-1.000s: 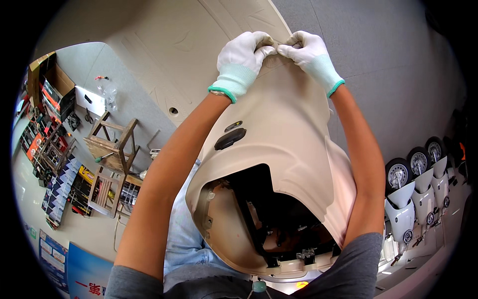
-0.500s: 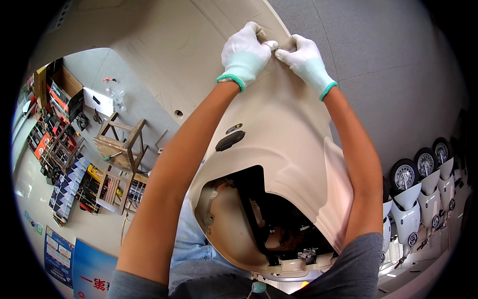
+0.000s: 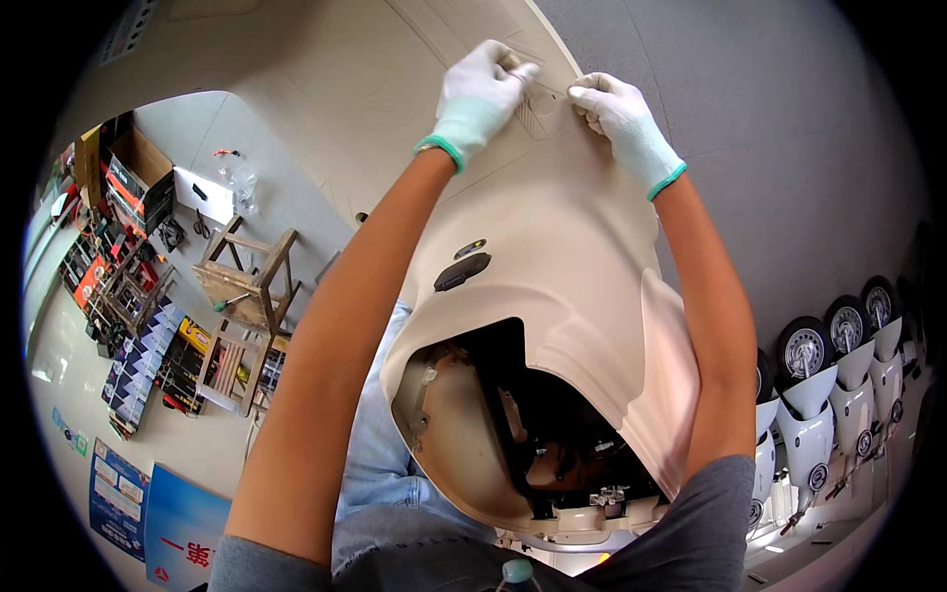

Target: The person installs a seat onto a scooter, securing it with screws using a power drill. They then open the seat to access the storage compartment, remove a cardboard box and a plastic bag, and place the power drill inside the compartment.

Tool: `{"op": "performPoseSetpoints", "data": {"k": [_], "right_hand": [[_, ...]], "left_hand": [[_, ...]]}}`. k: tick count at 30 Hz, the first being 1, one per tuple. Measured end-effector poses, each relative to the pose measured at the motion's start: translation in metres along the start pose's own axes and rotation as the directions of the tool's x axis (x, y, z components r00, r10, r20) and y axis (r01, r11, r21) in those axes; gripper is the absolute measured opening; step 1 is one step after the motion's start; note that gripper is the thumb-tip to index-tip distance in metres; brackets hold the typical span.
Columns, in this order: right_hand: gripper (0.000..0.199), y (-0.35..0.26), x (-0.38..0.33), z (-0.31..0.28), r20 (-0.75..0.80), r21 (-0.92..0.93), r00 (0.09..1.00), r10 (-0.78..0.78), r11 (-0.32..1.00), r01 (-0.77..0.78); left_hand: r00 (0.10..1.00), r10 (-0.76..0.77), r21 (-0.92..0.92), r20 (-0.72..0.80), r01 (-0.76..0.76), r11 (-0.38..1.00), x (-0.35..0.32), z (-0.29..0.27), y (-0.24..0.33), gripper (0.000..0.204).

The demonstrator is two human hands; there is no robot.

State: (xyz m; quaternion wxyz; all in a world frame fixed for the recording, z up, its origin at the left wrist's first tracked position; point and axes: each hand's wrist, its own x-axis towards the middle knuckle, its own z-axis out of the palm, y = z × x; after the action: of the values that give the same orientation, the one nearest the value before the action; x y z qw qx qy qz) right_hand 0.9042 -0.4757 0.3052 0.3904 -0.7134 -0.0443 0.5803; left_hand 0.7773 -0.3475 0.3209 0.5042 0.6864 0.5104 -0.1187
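Note:
A large beige scooter body panel (image 3: 552, 266) with a dark opening near its lower end lies in front of me. Both my hands wear white gloves with green cuffs. My left hand (image 3: 478, 94) pinches the panel's far edge, fingers closed on a thin clear film or sticker (image 3: 538, 99) there. My right hand (image 3: 621, 118) grips the same spot from the right, fingertips a short way from the left hand. A small black oval insert (image 3: 464, 271) sits on the panel's left side.
A wooden stool frame (image 3: 247, 276) and racks of coloured boxes (image 3: 138, 345) stand at left. A cardboard box (image 3: 138, 187) sits further back. A row of white scooter fronts with wheels (image 3: 838, 375) lines the right edge. A person in blue jeans (image 3: 380, 454) is below the panel.
Both hands have stayed together at the panel's far edge and shifted slightly up in view; the fingertips have moved a little apart.

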Motion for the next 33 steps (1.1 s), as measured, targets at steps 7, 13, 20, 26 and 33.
{"op": "performPoseSetpoints", "data": {"k": [7,13,20,26,33], "right_hand": [[0.041,-0.005,-0.003,0.016,-0.095,-0.179,0.992,-0.088,0.981,0.07],[0.041,-0.009,0.003,0.022,-0.152,-0.374,0.983,-0.1,0.927,0.036],[0.04,-0.024,0.012,0.023,-0.04,-0.43,0.998,-0.055,0.902,0.033],[0.042,-0.029,0.017,0.024,-0.072,-0.67,0.997,-0.027,0.742,-0.028],[0.04,-0.027,0.018,0.028,-0.079,-0.682,0.995,-0.054,0.732,-0.014]], "left_hand": [[0.966,0.22,0.023,-0.137,-0.219,0.975,0.005,0.009,-0.016,0.019],[0.985,0.13,-0.153,0.117,-0.111,0.982,0.003,-0.008,-0.01,0.02],[0.971,0.108,-0.161,0.213,-0.075,0.984,0.005,-0.016,-0.006,0.017],[0.958,0.236,-0.022,0.161,-0.236,0.972,0.011,-0.008,-0.015,0.016],[0.955,0.268,0.055,0.13,-0.277,0.959,0.009,-0.007,-0.017,0.015]]}}
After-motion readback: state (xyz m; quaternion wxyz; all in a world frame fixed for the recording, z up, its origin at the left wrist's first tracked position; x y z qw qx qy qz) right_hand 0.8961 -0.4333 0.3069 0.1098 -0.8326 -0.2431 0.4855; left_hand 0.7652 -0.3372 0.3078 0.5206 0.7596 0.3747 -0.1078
